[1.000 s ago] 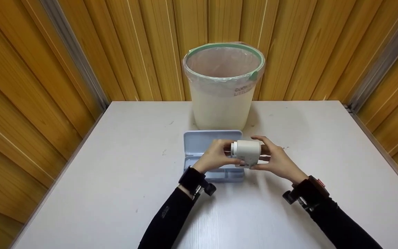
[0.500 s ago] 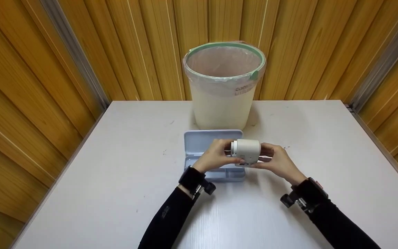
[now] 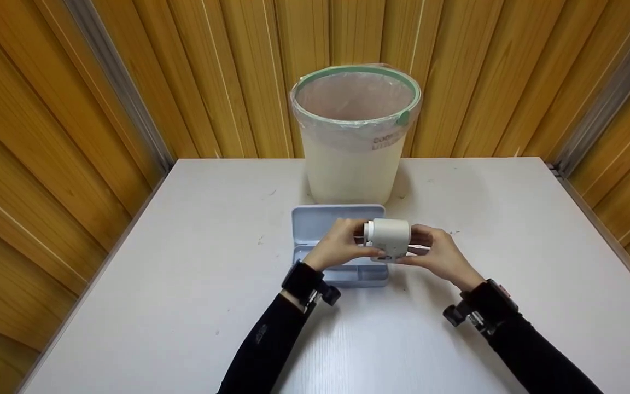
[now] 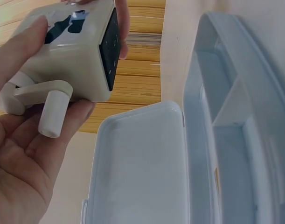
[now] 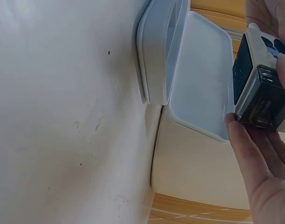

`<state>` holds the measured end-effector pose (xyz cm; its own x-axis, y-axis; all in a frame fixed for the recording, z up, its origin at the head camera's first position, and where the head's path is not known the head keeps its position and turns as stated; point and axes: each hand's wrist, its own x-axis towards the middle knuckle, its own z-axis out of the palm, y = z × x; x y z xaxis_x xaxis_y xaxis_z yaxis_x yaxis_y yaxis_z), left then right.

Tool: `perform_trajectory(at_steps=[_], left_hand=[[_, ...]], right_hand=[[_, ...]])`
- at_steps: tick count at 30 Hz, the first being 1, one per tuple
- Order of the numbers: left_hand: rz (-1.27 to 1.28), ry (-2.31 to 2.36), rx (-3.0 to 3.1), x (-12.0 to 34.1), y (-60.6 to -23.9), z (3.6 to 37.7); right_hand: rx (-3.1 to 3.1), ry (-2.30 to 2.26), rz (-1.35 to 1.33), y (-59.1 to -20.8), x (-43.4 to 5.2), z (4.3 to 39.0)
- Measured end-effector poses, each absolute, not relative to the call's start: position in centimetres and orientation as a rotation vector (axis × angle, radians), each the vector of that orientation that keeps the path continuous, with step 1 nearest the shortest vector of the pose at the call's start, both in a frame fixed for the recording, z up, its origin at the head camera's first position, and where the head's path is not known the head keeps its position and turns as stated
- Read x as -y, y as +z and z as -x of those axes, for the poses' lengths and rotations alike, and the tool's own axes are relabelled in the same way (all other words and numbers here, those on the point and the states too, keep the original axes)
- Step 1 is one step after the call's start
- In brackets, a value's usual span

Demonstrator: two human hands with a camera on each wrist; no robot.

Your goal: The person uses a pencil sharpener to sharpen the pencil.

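Note:
A cream crank-handled pencil sharpener (image 3: 394, 231) is held on its side above the table, between both hands. My left hand (image 3: 337, 246) grips it from the left, thumb along its printed face. The white crank (image 4: 53, 114) sticks out beside the left palm. From the right, my right hand (image 3: 443, 256) pinches the other end, where a dark see-through shavings drawer (image 5: 266, 105) shows in the right wrist view. Below the hands lies a light-blue pencil case (image 3: 367, 283), its lid (image 3: 309, 225) raised at the back and its divided compartments (image 4: 233, 154) partly hidden by the left hand.
Behind the pencil case stands a tall cream bin (image 3: 350, 169) with a green rim and a clear plastic liner. Wood-panelled walls (image 3: 238, 82) close off the back and both sides of the white table (image 3: 211, 235).
My right index finger, lifted off the top of the sharpener a second ago, has come down against its right end. The left hand has stayed nearly still.

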<state>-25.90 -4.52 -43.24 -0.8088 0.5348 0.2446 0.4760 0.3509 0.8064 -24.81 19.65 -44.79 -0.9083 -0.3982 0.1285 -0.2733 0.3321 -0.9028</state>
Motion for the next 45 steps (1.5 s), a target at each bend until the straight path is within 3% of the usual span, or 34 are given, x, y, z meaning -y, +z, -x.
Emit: perform_trajectory(at_steps=[22, 34, 45], left_hand=[[-0.969, 1.411, -2.57, 4.7, -43.3, 26.4], [-0.852, 1.541, -2.604, 8.5, -42.9, 27.1], [-0.845, 1.586, -2.577, 8.7, -42.9, 27.1]], right_hand=[[-2.475, -1.631, 0.656, -44.8, -19.9, 24.9], [-2.435, -1.755, 0.584, -44.9, -23.8, 25.4], [-2.496, -1.732, 0.614, -42.1, -23.5, 26.3]])
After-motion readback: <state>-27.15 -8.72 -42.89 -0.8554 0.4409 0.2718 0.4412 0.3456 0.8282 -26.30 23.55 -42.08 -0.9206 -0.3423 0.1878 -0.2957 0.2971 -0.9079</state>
